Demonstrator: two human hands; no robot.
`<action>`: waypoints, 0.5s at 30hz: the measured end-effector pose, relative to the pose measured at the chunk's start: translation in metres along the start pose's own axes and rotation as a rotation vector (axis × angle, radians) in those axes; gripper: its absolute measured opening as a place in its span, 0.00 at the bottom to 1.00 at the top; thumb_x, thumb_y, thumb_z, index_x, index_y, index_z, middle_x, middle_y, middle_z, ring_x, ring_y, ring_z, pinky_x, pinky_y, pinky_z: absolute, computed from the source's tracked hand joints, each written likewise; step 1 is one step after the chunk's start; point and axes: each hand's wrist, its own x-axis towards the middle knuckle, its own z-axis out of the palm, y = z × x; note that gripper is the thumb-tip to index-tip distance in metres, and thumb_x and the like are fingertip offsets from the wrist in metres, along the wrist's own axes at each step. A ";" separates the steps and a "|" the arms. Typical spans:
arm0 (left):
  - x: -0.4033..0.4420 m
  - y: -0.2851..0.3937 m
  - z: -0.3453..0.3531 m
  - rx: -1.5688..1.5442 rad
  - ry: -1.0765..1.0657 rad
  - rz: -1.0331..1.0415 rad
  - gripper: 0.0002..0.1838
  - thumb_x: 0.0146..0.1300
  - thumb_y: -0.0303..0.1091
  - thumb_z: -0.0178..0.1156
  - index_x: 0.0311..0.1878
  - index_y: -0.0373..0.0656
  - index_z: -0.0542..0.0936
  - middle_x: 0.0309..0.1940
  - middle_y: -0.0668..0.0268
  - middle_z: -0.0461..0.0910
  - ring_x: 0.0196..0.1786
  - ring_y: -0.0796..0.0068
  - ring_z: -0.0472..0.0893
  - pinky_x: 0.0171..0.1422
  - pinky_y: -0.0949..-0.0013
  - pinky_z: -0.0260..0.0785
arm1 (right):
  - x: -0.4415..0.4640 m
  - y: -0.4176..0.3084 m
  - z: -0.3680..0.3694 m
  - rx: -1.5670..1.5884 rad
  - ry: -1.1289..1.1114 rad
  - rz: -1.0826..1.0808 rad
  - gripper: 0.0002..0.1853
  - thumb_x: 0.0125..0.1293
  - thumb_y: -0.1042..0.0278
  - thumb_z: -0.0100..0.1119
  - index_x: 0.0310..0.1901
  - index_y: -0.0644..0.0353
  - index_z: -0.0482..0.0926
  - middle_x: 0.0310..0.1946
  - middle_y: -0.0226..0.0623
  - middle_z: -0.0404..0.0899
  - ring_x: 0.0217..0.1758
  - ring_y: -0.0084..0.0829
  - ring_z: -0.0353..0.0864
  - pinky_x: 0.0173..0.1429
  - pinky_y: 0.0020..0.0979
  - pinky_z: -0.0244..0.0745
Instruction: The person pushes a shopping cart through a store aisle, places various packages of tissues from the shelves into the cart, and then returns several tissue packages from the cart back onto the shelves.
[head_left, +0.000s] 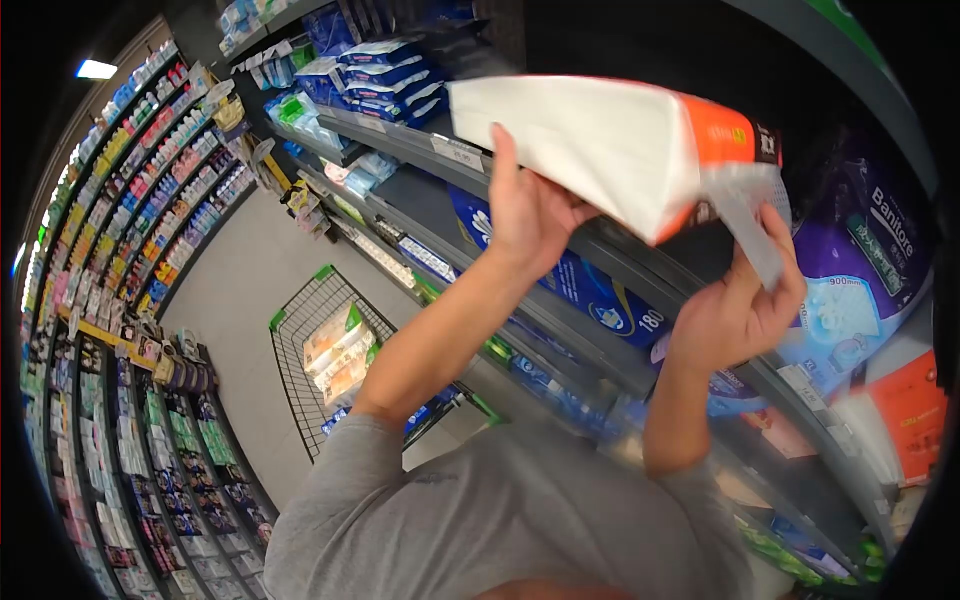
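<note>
A white package with an orange end (590, 145), which looks like a soft tissue pack, is held up tilted at shelf height. My left hand (530, 215) grips its lower edge, thumb against the white side and fingers partly hidden beneath. At the orange end, my right hand (740, 300) has its fingers closed on a translucent plastic strip (748, 225) hanging from the package. The printing on the orange end is blurred. Next to my right hand, a purple Banitore pack (865, 250) stands on the shelf.
A wire shopping cart (290, 345) with green corners holds orange-and-white packs (340, 350). Stacked blue packs (390, 80) sit on the shelf beyond my left hand. Blue packs (600, 295) fill a lower shelf. Across the aisle floor (225, 285) stand tall stocked shelves (150, 190).
</note>
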 end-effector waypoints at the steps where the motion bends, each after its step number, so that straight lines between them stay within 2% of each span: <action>1: 0.004 -0.007 0.004 -0.020 0.011 -0.016 0.45 0.66 0.71 0.28 0.67 0.38 0.59 0.61 0.53 0.69 0.63 0.58 0.71 0.64 0.49 0.64 | 0.001 0.004 0.004 0.041 0.068 0.097 0.06 0.70 0.79 0.47 0.45 0.70 0.67 0.54 0.58 0.73 0.57 0.43 0.76 0.62 0.38 0.75; 2: 0.007 -0.012 0.007 -0.016 0.007 -0.016 0.45 0.66 0.71 0.28 0.67 0.38 0.59 0.61 0.53 0.69 0.63 0.58 0.71 0.64 0.49 0.64 | 0.002 0.007 0.002 0.042 0.073 0.095 0.06 0.70 0.79 0.47 0.45 0.70 0.67 0.54 0.58 0.73 0.57 0.43 0.76 0.62 0.38 0.75; 4: 0.014 -0.021 0.012 0.082 -0.049 -0.046 0.40 0.69 0.66 0.30 0.67 0.37 0.60 0.61 0.51 0.69 0.63 0.58 0.71 0.62 0.50 0.67 | 0.007 0.015 -0.001 0.045 0.099 0.239 0.05 0.70 0.78 0.47 0.44 0.70 0.67 0.54 0.58 0.73 0.57 0.41 0.77 0.61 0.37 0.75; 5: 0.017 -0.025 0.013 0.025 -0.024 -0.091 0.35 0.71 0.60 0.33 0.65 0.37 0.62 0.58 0.51 0.72 0.59 0.57 0.75 0.59 0.51 0.69 | 0.006 0.017 -0.001 0.049 0.098 0.244 0.05 0.70 0.78 0.47 0.44 0.70 0.67 0.54 0.58 0.73 0.57 0.41 0.77 0.61 0.37 0.75; 6: 0.019 -0.030 0.015 0.028 -0.017 -0.089 0.35 0.71 0.60 0.33 0.65 0.37 0.62 0.58 0.51 0.72 0.59 0.57 0.75 0.59 0.51 0.69 | 0.006 0.019 0.000 -0.002 0.090 0.252 0.07 0.70 0.80 0.46 0.47 0.71 0.67 0.56 0.58 0.71 0.60 0.42 0.74 0.64 0.38 0.72; 8: 0.019 -0.038 0.020 0.085 -0.052 -0.267 0.34 0.72 0.57 0.35 0.65 0.35 0.63 0.55 0.52 0.76 0.55 0.60 0.79 0.58 0.57 0.72 | 0.004 0.022 0.001 -0.100 0.067 0.272 0.13 0.68 0.82 0.46 0.53 0.71 0.66 0.61 0.58 0.67 0.66 0.43 0.67 0.68 0.40 0.66; 9: 0.016 -0.038 0.026 0.082 -0.015 -0.336 0.28 0.72 0.51 0.40 0.60 0.34 0.68 0.50 0.52 0.79 0.51 0.60 0.81 0.54 0.59 0.74 | -0.001 0.019 0.006 -0.097 0.060 0.281 0.13 0.68 0.82 0.46 0.53 0.71 0.66 0.61 0.58 0.67 0.66 0.43 0.67 0.68 0.40 0.66; 11: 0.017 -0.041 0.028 0.125 -0.073 -0.364 0.25 0.71 0.47 0.44 0.58 0.34 0.70 0.49 0.52 0.79 0.51 0.59 0.81 0.52 0.60 0.75 | -0.013 0.006 0.019 -0.142 0.008 0.056 0.21 0.63 0.83 0.51 0.58 0.72 0.63 0.65 0.61 0.60 0.71 0.50 0.59 0.71 0.47 0.57; 12: 0.018 -0.039 0.029 0.175 -0.139 -0.395 0.22 0.70 0.43 0.47 0.56 0.33 0.72 0.48 0.51 0.79 0.50 0.59 0.82 0.50 0.62 0.75 | -0.016 0.005 0.012 -0.218 -0.154 -0.067 0.25 0.60 0.82 0.53 0.60 0.74 0.60 0.67 0.65 0.55 0.73 0.57 0.52 0.73 0.53 0.50; 13: 0.016 -0.037 0.031 0.207 -0.113 -0.448 0.18 0.68 0.37 0.52 0.52 0.32 0.75 0.47 0.53 0.80 0.49 0.62 0.82 0.48 0.65 0.76 | -0.021 0.004 0.015 -0.170 -0.184 -0.091 0.25 0.59 0.81 0.53 0.59 0.73 0.62 0.66 0.64 0.57 0.72 0.58 0.53 0.73 0.53 0.50; 15: 0.015 -0.027 0.030 0.260 -0.150 -0.479 0.18 0.67 0.37 0.53 0.52 0.32 0.75 0.46 0.53 0.81 0.49 0.63 0.82 0.48 0.66 0.76 | -0.033 0.006 0.017 -0.111 -0.219 -0.094 0.26 0.57 0.81 0.54 0.58 0.72 0.63 0.64 0.63 0.60 0.71 0.59 0.55 0.72 0.53 0.50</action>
